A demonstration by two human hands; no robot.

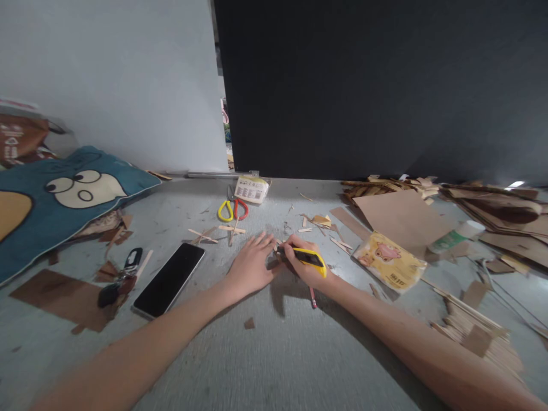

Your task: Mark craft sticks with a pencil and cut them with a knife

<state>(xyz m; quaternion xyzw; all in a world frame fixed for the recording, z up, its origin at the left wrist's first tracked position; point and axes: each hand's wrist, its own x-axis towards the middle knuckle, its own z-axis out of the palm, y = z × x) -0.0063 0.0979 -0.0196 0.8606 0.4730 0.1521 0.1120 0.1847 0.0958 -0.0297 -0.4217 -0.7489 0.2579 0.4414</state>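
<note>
My right hand [303, 265] is closed around a yellow and black utility knife [310, 260], its front end pointing left toward my other hand. My left hand [252, 264] lies flat on the grey surface with its fingers stretched out, fingertips beside the knife's tip. A small pale wooden piece [278, 246] shows between the two hands; most of it is hidden, and I cannot tell whether the blade touches it. Beneath my right wrist a pink pencil-like stick [313, 298] pokes out. Just beyond my left hand lie crossed craft sticks [232, 229].
Red and yellow scissors [233, 210] lie by a small packet [252, 189] at the back. Left are a phone [170, 279], keys [122, 279], cardboard [64, 299] and a blue cushion [85, 188]. Right are a yellow tissue pack [389, 261], a glue stick [457, 237] and stacked craft sticks [479, 337].
</note>
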